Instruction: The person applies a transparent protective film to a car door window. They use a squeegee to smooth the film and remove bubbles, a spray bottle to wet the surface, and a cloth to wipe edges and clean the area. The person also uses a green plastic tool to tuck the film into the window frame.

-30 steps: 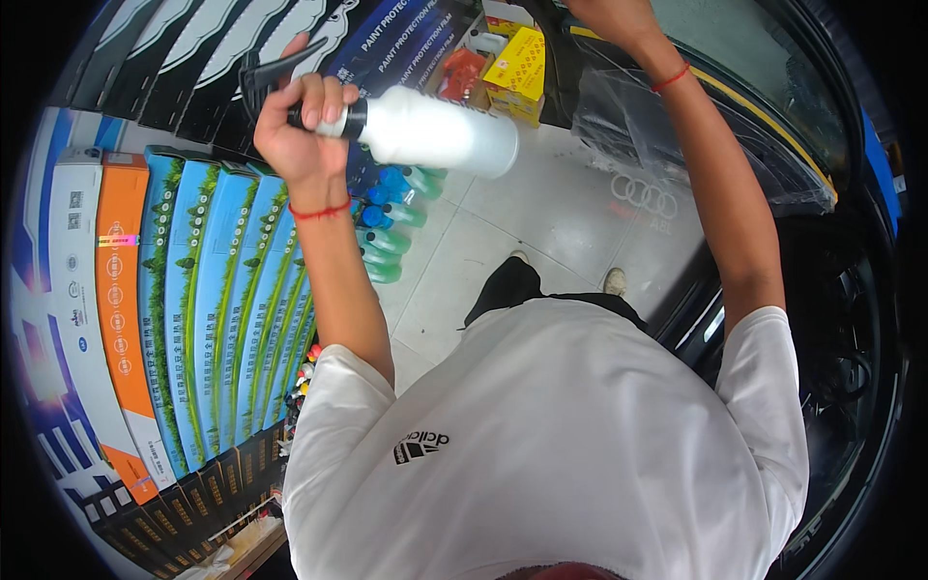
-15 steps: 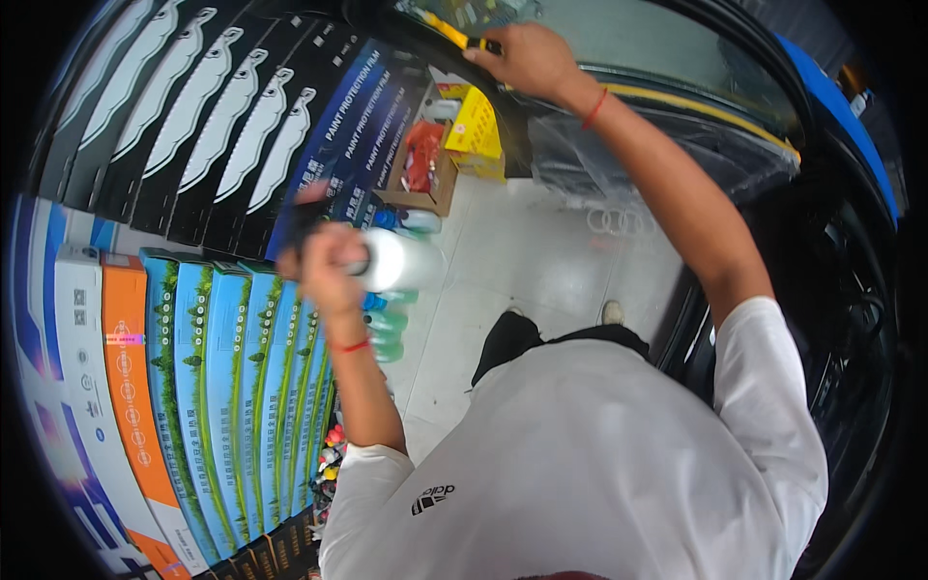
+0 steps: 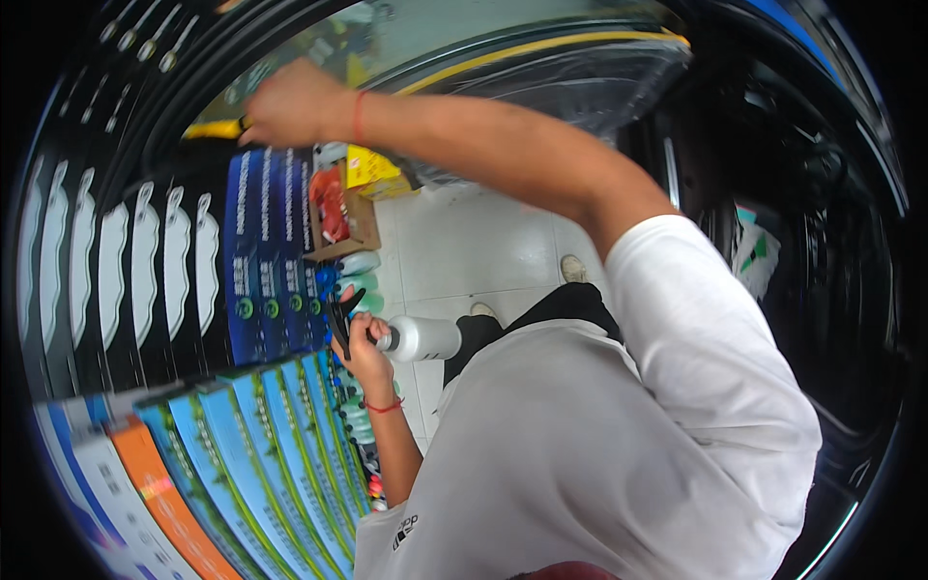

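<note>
White spray bottle (image 3: 425, 339) in the left hand (image 3: 365, 346), yellow tool (image 3: 215, 129) in the right hand (image 3: 295, 104)

The left hand is wrapped around the neck of the spray bottle, below its black trigger head (image 3: 344, 321). The bottle lies on its side in the grip, trigger end to the left and base to the right, above the pale tiled floor (image 3: 464, 261) and just beside the dark trousers (image 3: 541, 317). Whether the trigger is squeezed cannot be told.

The right arm stretches across to the far left. Its hand, slightly blurred, is closed around the dark end of the tool, whose yellow length points left. Whether the tool touches anything cannot be told. Red bands circle both wrists.

At the far side is a window pane (image 3: 483, 37), edged by a yellow strip (image 3: 580, 37); clear plastic sheeting (image 3: 590, 92) hangs on the near side of that edge. To the left of the sheeting, a yellow box (image 3: 372, 172) sits beside a cardboard carton (image 3: 363, 229) holding something red (image 3: 332, 205). Greenish bottles (image 3: 365, 281) stand between the carton and the left hand.

Dark blue boxes (image 3: 275, 222) line up left of the carton, with black boxes (image 3: 145, 271) bearing white shapes farther left. Light blue boxes (image 3: 246, 435) fill the near left, next to an orange and white box (image 3: 169, 483).
</note>
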The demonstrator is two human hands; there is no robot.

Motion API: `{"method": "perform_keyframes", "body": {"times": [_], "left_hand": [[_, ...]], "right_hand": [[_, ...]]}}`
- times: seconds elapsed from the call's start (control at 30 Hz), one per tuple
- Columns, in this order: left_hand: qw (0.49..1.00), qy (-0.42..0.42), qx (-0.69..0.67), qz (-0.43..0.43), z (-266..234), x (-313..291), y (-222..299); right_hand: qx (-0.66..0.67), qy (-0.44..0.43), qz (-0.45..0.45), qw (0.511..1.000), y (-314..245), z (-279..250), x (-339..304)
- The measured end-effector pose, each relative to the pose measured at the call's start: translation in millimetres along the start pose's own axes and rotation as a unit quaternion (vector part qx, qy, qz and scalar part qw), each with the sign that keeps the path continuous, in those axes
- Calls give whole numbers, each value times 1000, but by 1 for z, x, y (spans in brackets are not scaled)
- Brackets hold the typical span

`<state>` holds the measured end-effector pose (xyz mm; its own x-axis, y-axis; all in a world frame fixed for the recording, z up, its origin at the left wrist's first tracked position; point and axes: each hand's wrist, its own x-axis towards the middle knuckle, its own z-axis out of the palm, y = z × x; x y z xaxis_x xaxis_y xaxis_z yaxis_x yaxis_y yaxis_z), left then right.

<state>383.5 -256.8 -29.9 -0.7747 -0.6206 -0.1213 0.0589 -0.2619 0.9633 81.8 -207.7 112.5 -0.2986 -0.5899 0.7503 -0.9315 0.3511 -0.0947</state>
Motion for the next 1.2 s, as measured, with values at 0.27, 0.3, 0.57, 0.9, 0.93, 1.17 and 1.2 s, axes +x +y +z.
{"method": "perform_keyframes", "body": {"times": [0.27,0.3,0.57,0.9,0.93,1.17,1.2], "left_hand": [[985,-111,125,-31,30,-3,-22],[985,-108,131,-39,29,-3,-27],[964,-127,222,-73,61,-22,-36],[939,-131,291,-127,128,-46,-58],[939,-135,290,-128,132,-46,-60],[934,-157,287,-142,146,-38,-68],[932,-162,292,-141,150,-36,-67]], "right_hand": [[-5,153,114,982,68,-46,-87],[-41,179,122,975,84,-54,-101],[-133,280,184,933,233,-109,-240],[-109,211,388,890,363,-144,-406],[-85,232,413,877,368,-147,-416],[253,371,556,699,400,-155,-469],[411,366,584,596,400,-155,-479]]}}
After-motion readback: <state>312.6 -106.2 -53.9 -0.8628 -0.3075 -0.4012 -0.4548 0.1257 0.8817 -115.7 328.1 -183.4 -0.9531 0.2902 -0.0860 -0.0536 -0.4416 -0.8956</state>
